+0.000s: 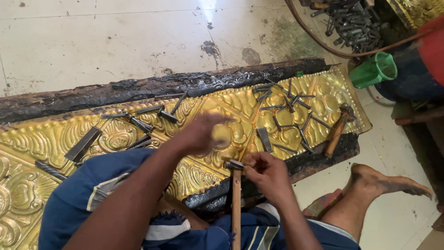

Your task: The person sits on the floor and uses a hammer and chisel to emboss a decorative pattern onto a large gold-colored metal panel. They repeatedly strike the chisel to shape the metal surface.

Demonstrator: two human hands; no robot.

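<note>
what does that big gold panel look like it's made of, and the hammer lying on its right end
Gold panel: probably thin brass or similar sheet metal, shiny yellow, with raised scrollwork. Hammer: brown handle looks wooden; its head is dark and dull, likely iron or steel.

Embossed sheet [55,134]: thin brass-coloured metal, glossy, raised scrollwork relief. Bed [152,85] beneath the sheet: black pitch-like mass, rough and cracked, shiny in patches. Punches [286,111]: dull grey steel, matt, scattered on the sheet. Hammer [236,203] by the right hand [266,173]: worn wooden handle, dark metal head. Second hammer [336,129]: reddish wood, rusty head. Mug [375,70]: green plastic, smooth. Floor [92,41]: pale tile, stained, slightly glossy. Garment [83,190]: blue cloth, matt.
</note>
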